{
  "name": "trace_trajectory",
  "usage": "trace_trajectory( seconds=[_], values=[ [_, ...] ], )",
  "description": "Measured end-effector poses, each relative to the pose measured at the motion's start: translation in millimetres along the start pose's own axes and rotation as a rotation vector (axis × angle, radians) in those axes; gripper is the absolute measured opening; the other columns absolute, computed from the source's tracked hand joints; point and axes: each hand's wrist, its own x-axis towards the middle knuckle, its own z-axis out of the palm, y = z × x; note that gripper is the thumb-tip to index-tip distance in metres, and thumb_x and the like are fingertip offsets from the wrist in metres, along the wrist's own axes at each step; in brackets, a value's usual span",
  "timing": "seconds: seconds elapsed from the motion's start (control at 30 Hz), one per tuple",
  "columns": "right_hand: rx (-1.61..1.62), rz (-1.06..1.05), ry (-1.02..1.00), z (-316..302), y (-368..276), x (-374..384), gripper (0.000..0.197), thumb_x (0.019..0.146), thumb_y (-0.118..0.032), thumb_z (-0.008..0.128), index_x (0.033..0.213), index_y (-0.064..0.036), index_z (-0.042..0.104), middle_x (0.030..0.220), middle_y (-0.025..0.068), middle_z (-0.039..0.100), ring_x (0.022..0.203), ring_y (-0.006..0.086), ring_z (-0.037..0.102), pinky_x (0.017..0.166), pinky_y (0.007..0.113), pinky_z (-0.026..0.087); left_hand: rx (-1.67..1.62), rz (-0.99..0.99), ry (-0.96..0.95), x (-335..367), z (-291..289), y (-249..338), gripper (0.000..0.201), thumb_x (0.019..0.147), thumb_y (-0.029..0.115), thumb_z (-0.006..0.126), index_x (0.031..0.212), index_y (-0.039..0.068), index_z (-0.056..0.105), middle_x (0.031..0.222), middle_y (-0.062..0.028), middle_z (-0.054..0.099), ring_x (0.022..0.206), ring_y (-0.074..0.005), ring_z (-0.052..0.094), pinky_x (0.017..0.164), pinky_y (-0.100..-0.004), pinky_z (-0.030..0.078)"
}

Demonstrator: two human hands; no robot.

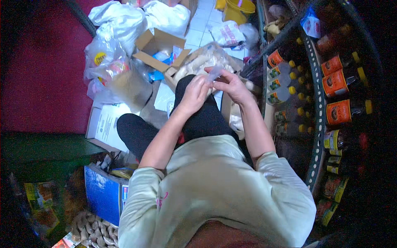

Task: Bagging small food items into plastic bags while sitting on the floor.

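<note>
A small clear plastic bag point(214, 73) is stretched between my two hands, above my dark-clad knee. On its left side my left hand point(194, 96) is closed, the fingers pressed together at the bag's edge. My right hand point(235, 87) pinches the other side between thumb and forefinger. Whether anything is inside the bag is too small to tell. Just beyond my hands lies an open carton lined with clear plastic, holding pale, lumpy pieces point(199, 64) that I cannot name.
An open cardboard box point(160, 44) with blue packets stands ahead. White sacks point(165, 18) and filled clear bags point(103, 62) crowd the left. Metal shelving point(316, 120) with bottles point(337, 82) runs close along my right. A blue box point(103, 194) sits at lower left, a yellow bucket point(239, 10) far ahead.
</note>
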Motion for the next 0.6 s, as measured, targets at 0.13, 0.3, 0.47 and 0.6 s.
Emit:
trace_trajectory(
  seconds=[0.13,0.3,0.47,0.6],
  values=[
    [-0.319,-0.360,-0.081,-4,-25,20,0.014,0.078,-0.012,0.060,0.088,-0.0027,0.061,0.096,0.0065,0.056,0.093,0.0146,0.051,0.083,0.027,0.039,-0.195,-0.101,-0.104,3,-8,-2,0.015,0.083,0.009,0.048,0.093,-0.001,0.054,0.090,-0.0148,0.053,0.088,-0.0281,0.053,0.078,-0.0351,0.041],
    [-0.711,-0.521,-0.121,14,-49,28,0.016,0.077,-0.016,0.061,0.078,-0.0016,0.055,0.084,0.0066,0.053,0.083,0.0172,0.051,0.075,0.028,0.039,-0.440,-0.349,-0.139,10,-18,6,0.035,0.074,0.010,0.059,0.107,0.000,0.052,0.100,-0.0070,0.056,0.094,-0.0144,0.054,0.085,-0.0274,0.040],
    [-0.719,-0.620,-0.049,15,-47,31,0.015,0.077,-0.015,0.061,0.078,-0.0019,0.055,0.079,0.0044,0.053,0.079,0.0148,0.050,0.073,0.026,0.038,-0.563,-0.491,-0.078,16,-15,4,0.028,0.075,0.010,0.061,0.101,-0.002,0.058,0.099,-0.0058,0.056,0.091,-0.0132,0.054,0.083,-0.0259,0.040],
    [-0.431,-0.440,0.213,6,-16,29,0.017,0.078,-0.017,0.061,0.074,-0.0013,0.056,0.072,0.0064,0.054,0.071,0.0174,0.051,0.066,0.029,0.039,-0.801,-0.649,0.042,21,-24,15,0.019,0.077,0.011,0.062,0.090,-0.003,0.064,0.102,-0.0046,0.055,0.094,-0.0125,0.052,0.083,-0.0235,0.038]
  ],
)
